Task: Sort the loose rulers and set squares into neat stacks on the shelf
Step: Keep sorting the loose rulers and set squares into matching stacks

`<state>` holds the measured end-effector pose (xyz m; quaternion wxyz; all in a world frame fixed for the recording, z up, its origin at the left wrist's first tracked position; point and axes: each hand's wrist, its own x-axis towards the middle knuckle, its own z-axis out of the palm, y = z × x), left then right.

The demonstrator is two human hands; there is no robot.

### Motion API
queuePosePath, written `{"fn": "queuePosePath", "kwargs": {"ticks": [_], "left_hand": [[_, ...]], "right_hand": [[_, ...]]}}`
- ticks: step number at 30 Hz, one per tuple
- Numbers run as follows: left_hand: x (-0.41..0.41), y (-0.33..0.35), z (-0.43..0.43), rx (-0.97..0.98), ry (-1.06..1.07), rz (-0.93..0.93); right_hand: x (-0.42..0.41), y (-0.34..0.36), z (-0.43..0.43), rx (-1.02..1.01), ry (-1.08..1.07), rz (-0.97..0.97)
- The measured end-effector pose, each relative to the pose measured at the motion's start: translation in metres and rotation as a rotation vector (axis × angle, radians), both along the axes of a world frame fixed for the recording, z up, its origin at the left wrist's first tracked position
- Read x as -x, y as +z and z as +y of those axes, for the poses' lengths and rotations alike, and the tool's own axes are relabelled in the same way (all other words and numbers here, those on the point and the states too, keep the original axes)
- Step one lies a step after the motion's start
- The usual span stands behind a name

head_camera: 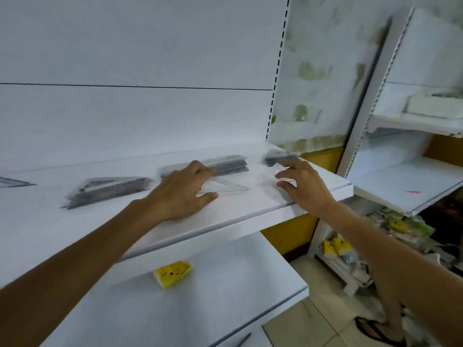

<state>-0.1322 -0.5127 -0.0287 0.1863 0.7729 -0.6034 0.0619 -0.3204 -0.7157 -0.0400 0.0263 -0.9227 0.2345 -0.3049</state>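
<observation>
Left hand (185, 194) lies flat, fingers spread, pressing a clear set square (225, 187) on the shelf (263, 204). Right hand (300, 186), at 3 o'clock of it, curls near something clear and blurred; whether it grips I cannot tell. Likely step: slide the square to 12 o'clock onto the stack (225, 165), matching corners before release. The shelf lip runs close at 6 o'clock, its end at 3. Bare room lies between the 2 hands.
</observation>
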Motion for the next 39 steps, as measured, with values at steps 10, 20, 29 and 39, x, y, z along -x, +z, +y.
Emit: {"fn": "queuePosePath", "kwargs": {"ticks": [10,20,29,39], "left_hand": [[0.019,-0.007,-0.072,0.003,0.032,0.096],[0.045,-0.022,-0.121,0.059,0.236,0.138],[0.057,-0.029,-0.121,0.106,0.348,0.111],[0.058,-0.025,-0.106,0.171,0.361,0.135]], "right_hand": [[-0.010,0.008,-0.093,-0.016,0.063,-0.061],[-0.041,0.009,-0.168,-0.182,0.269,-0.073],[-0.065,0.004,-0.192,-0.351,0.317,-0.011],[-0.068,0.004,-0.184,-0.422,0.304,-0.049]]}}
